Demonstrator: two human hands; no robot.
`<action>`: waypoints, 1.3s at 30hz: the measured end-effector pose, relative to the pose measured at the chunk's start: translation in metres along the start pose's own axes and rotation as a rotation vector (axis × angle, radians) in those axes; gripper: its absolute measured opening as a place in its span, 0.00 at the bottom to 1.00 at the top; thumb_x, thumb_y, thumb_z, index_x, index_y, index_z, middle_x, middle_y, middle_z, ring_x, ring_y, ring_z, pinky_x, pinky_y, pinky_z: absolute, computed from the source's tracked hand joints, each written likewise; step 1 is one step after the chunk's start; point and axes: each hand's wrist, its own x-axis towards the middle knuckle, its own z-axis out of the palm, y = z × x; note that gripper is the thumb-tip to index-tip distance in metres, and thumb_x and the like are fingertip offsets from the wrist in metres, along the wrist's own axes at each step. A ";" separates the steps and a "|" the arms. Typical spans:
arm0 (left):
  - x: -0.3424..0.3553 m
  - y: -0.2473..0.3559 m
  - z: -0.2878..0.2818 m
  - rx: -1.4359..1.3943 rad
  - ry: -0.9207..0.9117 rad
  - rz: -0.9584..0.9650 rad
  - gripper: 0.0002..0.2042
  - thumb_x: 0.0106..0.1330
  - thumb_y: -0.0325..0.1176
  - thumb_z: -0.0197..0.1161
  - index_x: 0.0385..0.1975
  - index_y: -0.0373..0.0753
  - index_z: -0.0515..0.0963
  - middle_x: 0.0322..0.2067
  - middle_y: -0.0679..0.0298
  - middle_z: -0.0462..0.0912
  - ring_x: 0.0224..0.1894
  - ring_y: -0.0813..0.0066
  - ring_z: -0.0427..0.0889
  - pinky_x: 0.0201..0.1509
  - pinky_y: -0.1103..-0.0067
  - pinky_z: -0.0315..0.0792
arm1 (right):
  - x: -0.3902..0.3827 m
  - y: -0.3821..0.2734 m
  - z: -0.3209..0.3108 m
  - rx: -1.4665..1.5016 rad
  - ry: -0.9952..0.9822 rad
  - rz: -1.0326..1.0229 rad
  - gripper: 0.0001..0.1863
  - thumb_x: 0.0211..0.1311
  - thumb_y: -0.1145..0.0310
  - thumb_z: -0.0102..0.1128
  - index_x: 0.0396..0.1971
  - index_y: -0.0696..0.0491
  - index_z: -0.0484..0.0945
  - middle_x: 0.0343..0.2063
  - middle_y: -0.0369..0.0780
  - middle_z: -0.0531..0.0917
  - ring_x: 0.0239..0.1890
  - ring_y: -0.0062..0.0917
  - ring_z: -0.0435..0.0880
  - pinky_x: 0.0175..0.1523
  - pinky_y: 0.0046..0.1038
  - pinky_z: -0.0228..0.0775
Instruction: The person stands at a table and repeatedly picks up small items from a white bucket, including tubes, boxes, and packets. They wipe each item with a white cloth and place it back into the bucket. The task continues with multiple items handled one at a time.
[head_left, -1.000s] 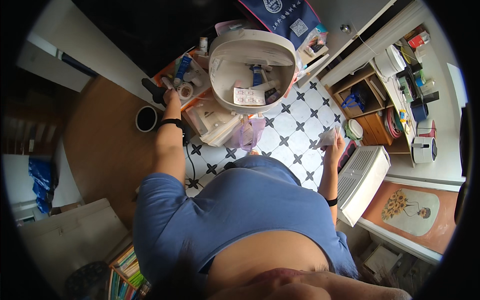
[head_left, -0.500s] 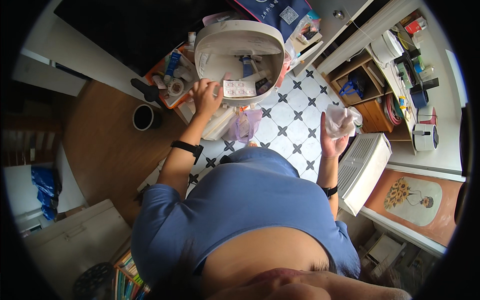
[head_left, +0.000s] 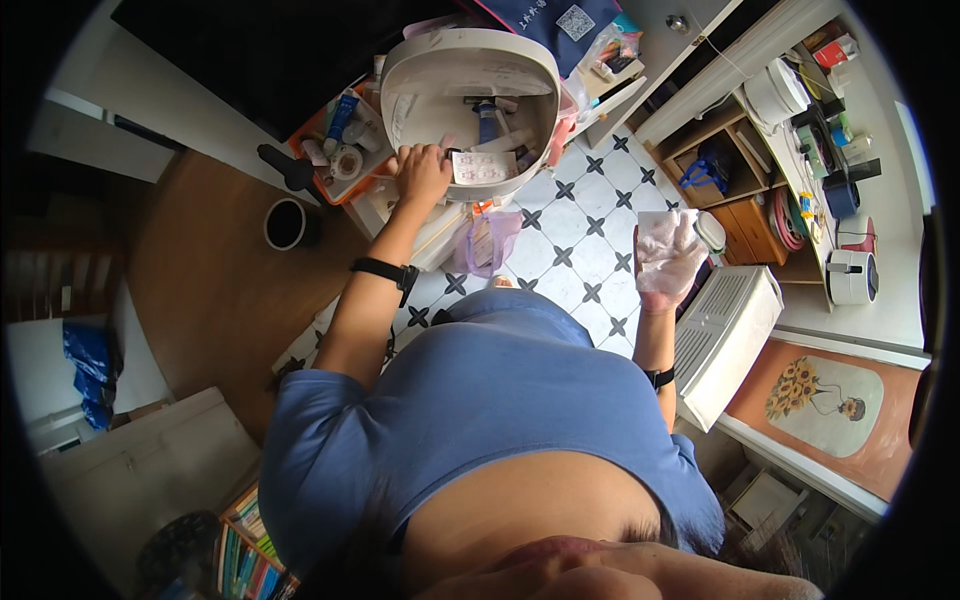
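My left hand (head_left: 423, 175) is at the near-left rim of a white oval case (head_left: 468, 45), fingers curled; what they grip, if anything, is unclear. Beside them lies a pale printed card (head_left: 483, 168), with small tubes and bottles (head_left: 500, 140) in the case. Just left, an orange tray (head_left: 300, 140) holds a blue tube (head_left: 342, 112) and other small items. A purple translucent bag (head_left: 485, 240) is below the case. At the right, my right hand (head_left: 662, 298) holds a crumpled white tissue (head_left: 668, 245) spread on its palm.
A cluttered wooden shelf unit (head_left: 750, 180) and a pale slatted appliance (head_left: 725, 330) stand at the right. A dark bin (head_left: 284, 225) stands on the wooden floor at left. A navy bag (head_left: 535, 25) and open white door (head_left: 650, 80) are beyond the case.
My left hand has moved rightward from the orange tray onto the case's rim. My right hand has turned up, the tissue now spread larger on it. The case appears higher and farther left in view.
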 end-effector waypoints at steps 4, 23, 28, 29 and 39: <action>0.000 0.014 0.008 -0.090 -0.138 -0.058 0.20 0.51 0.40 0.64 0.45 0.45 0.74 0.28 0.71 0.83 0.43 0.66 0.74 0.48 0.62 0.56 | 0.006 0.008 0.003 0.041 -0.021 0.073 0.26 0.67 0.49 0.41 0.56 0.50 0.71 0.53 0.40 0.76 0.55 0.37 0.72 0.64 0.48 0.56; -0.095 -0.100 -0.056 -1.710 0.093 -0.765 0.12 0.59 0.26 0.56 0.42 0.41 0.67 0.35 0.62 0.77 0.29 0.70 0.78 0.31 0.78 0.71 | 0.007 0.019 -0.005 -0.044 -0.049 0.123 0.26 0.67 0.49 0.41 0.57 0.49 0.70 0.54 0.39 0.76 0.55 0.37 0.74 0.63 0.50 0.58; -0.088 -0.120 -0.036 -1.776 0.255 -0.852 0.11 0.58 0.26 0.56 0.40 0.41 0.66 0.36 0.59 0.76 0.31 0.65 0.79 0.34 0.77 0.73 | 0.011 0.025 -0.001 -0.004 -0.022 0.132 0.26 0.66 0.50 0.41 0.57 0.49 0.71 0.53 0.39 0.76 0.55 0.37 0.73 0.63 0.50 0.57; -0.081 -0.126 -0.033 -1.792 0.253 -0.861 0.12 0.58 0.26 0.56 0.40 0.41 0.65 0.36 0.58 0.76 0.32 0.64 0.79 0.34 0.76 0.73 | 0.011 0.026 -0.001 0.006 -0.041 0.141 0.26 0.66 0.50 0.41 0.57 0.49 0.71 0.54 0.40 0.76 0.55 0.37 0.73 0.63 0.50 0.56; 0.032 -0.136 -0.010 -1.536 0.257 -0.833 0.14 0.59 0.22 0.54 0.44 0.41 0.62 0.36 0.57 0.75 0.28 0.63 0.81 0.33 0.75 0.75 | -0.001 0.017 -0.010 -0.052 0.024 0.055 0.32 0.62 0.43 0.45 0.62 0.46 0.64 0.58 0.38 0.71 0.57 0.40 0.70 0.60 0.47 0.59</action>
